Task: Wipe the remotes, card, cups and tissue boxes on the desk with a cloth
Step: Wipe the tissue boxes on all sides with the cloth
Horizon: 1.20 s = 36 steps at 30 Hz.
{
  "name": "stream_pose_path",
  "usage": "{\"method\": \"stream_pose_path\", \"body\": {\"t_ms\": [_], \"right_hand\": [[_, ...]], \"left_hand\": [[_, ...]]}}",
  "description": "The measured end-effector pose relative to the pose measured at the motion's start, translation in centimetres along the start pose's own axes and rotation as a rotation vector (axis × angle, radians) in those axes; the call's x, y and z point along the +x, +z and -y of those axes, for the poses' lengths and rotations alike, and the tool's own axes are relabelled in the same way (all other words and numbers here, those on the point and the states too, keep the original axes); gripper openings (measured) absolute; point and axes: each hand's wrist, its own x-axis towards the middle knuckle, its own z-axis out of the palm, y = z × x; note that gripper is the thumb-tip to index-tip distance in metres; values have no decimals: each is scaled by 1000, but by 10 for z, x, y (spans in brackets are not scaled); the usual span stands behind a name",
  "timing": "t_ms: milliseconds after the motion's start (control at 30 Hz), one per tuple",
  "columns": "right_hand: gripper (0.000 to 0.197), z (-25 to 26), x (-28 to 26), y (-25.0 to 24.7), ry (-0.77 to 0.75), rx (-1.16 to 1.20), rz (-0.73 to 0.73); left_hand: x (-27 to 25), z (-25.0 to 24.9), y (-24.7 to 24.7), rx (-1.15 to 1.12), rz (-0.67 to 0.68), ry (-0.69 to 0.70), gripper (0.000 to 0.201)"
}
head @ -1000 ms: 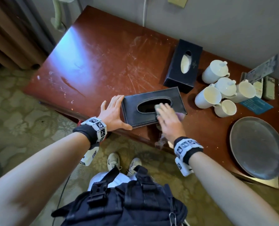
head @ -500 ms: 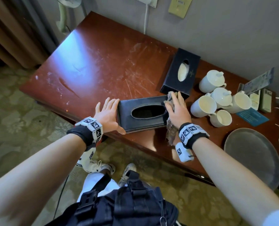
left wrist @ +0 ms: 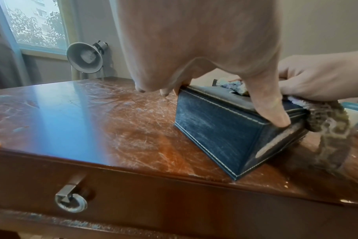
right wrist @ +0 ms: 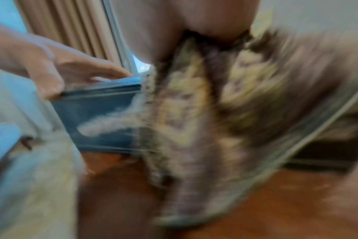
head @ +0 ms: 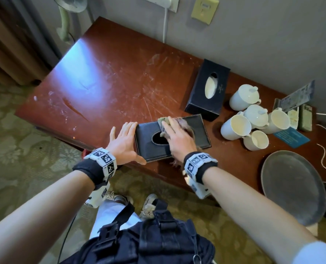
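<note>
A black leather tissue box lies near the desk's front edge. My left hand braces its left end with straight fingers, and the thumb presses on the near top corner. My right hand lies flat on the box's top over the oval opening and presses a mottled cloth onto it. The cloth's tail hangs down the box's front side. In the blurred right wrist view the cloth fills the middle, with the box and my left hand behind it.
A second dark tissue box stands just behind. Several white cups cluster to the right, with remotes and a blue card beyond them. A grey oval plate sits at the front right. Scratched bare desk top spreads left.
My right hand has slid the cloth from the box's right end leftward onto its top by the opening. The left hand keeps bracing the left end.
</note>
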Motion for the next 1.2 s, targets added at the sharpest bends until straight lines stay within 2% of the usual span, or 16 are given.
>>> {"method": "stream_pose_path", "body": {"t_ms": [100, 167, 233, 300, 400, 533, 600, 667, 733, 833, 1000, 1100, 1167, 1200], "right_hand": [[53, -51, -3, -12, 116, -122, -31], [48, -70, -2, -25, 275, -18, -97], [46, -68, 2, -33, 417, 96, -137], [45, -54, 9, -33, 462, 134, -163], [40, -17, 22, -24, 292, 117, -172], [44, 50, 24, 1, -3, 238, -8], [46, 61, 21, 7, -96, 210, 43], [47, 55, 26, 0, -115, 69, 41], [45, 50, 39, -6, -42, -11, -3], [43, 58, 50, -2, 55, 109, -18], [40, 55, 15, 7, -178, 237, 54], [40, 49, -7, 9, -311, 198, 81], [39, 50, 1, 8, -329, 110, 25], [39, 53, 9, 8, -288, 91, 2]], "left_hand": [[-1, 0, 0, -5, 2, 5, 137], [-2, -1, -1, -18, 1, 0, 137], [-3, 0, 0, -32, -3, -1, 136], [-3, 1, 1, -53, -8, 2, 137], [-3, 3, 5, -97, -27, 1, 139], [-3, 9, 10, -118, -29, -4, 150], [-3, 11, 11, -127, -34, 1, 152], [-3, 12, 12, -141, -39, 7, 152], [-4, 12, 12, -153, -34, 10, 151], [-3, 11, 11, -150, -44, 11, 149], [-3, 13, 12, -147, -59, 34, 148], [-5, 15, 13, -153, -61, 58, 147], [-7, 15, 14, -143, -70, 64, 146], [-6, 16, 15, -139, -71, 63, 146]]}}
